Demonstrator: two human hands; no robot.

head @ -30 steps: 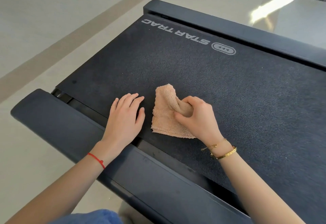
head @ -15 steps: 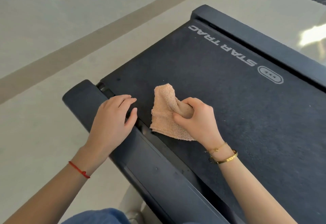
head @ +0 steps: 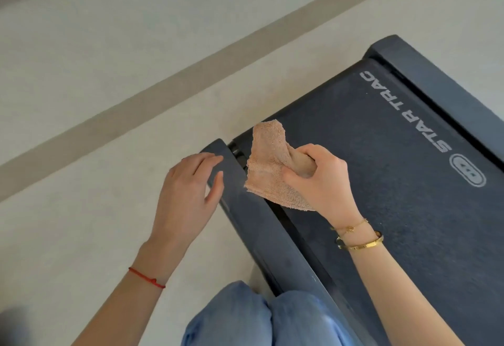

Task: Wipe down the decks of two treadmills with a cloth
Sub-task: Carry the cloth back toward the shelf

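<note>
A dark treadmill deck [head: 381, 171] with white STAR TRAC lettering fills the right side of the head view. My right hand [head: 321, 179] grips a peach terry cloth [head: 268, 160] bunched in its fingers. The cloth hangs over the deck's near-left corner and the gap beside the side rail. My left hand [head: 188, 190] hovers with relaxed fingers at the end of the dark side rail [head: 256, 223], fingertips near or touching its cap, holding nothing.
Pale floor tiles with a tan stripe [head: 163, 81] stretch to the left and behind the treadmill's end. My knees in blue jeans [head: 253, 318] are at the bottom, against the side rail. The far side rail [head: 441, 94] runs along the deck's right edge.
The view has swung left and the treadmill now sits to the right. My left hand slid off the belt to the rail's end. My right hand brought the cloth to the deck's corner.
</note>
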